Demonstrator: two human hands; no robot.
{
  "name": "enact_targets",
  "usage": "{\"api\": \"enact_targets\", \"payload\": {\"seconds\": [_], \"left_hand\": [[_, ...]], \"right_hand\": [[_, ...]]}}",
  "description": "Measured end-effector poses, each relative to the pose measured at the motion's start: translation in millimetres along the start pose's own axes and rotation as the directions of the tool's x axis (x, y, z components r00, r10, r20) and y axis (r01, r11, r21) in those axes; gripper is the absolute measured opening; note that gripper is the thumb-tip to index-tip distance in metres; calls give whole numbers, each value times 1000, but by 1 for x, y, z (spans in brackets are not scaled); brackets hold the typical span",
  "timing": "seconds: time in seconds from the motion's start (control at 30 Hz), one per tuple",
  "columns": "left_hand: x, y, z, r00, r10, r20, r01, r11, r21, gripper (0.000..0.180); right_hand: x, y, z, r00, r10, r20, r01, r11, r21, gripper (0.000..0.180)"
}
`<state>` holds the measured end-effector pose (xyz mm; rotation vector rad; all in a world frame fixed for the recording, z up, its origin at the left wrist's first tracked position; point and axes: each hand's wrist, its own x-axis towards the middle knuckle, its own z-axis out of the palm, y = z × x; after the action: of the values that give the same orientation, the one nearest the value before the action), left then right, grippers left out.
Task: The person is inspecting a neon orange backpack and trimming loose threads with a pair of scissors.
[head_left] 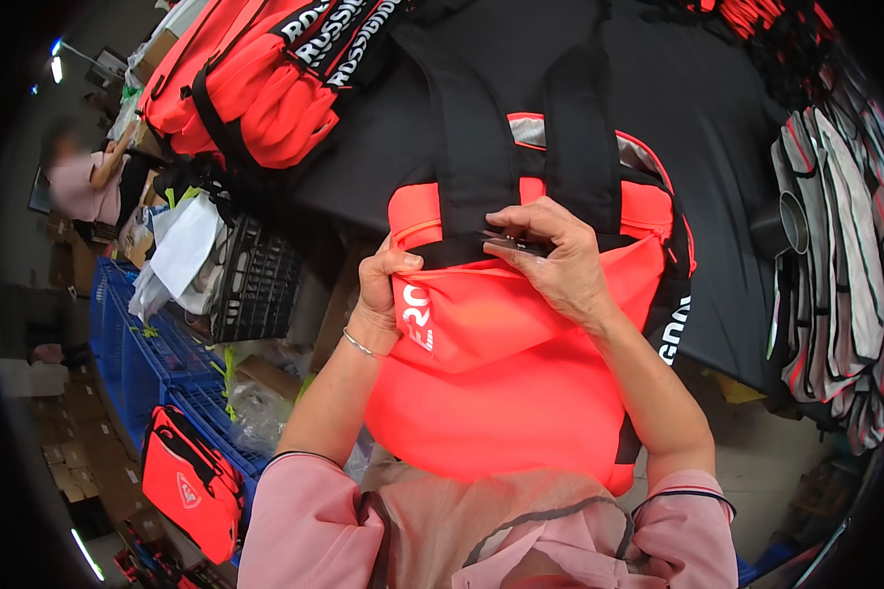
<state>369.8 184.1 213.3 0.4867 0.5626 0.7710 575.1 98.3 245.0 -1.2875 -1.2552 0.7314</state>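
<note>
The neon-coral backpack (501, 417) hung over the near edge of the black table (722, 216), its black shoulder straps (476, 137) extending away; a small dark tool (517, 244) met its black trim (450, 255).

Bright, even light centrally; a lamp (56, 69) glares upper left; fisheye edges curve into black

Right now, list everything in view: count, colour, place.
Backpack: one, red and black, centre
Small object: one, dark, centre
Bag pile: one, red and black, upper left
Table: one, black, beyond backpack
Cuplike container: one, grey, right
Fabric pieces: several, grey, right
Basket: one, black, left
Sheets: several, white, left
Crates: several, blue, left
Single bag: one, red and black, lower left
Boxes: several, brown, far left
Co-worker: one, pink top, upper left
Bracelet: one, silver, left wrist
Left grip: one, bare, backpack's left edge
Right grip: one, bare, on small object
</note>
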Motion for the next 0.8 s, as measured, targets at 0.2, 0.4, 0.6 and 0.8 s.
{"api": "enact_targets", "payload": {"seconds": [0.2, 0.4, 0.6, 0.8], "left_hand": [[3, 0, -15, 983, -10, 186, 37, 988, -147, 54], [8, -1, -19, 987, -12, 161, 39, 985, -166, 52], [11, -3, -4, 987, 24, 157, 5, 984, -178, 50], [14, -8, -25, 975, 16, 220, 47, 959, -279, 53]], "right_hand": [[11, 4, 8, 968, -247, 49, 251, 952, -172, 37], [29, -11, 9, 839, -472, 268, 543, 737, -401, 21], [48, -42, 33, 864, -295, 408, 467, 773, -430, 33], [49, -54, -1, 990, -139, -31, 122, 939, -321, 34]]}}
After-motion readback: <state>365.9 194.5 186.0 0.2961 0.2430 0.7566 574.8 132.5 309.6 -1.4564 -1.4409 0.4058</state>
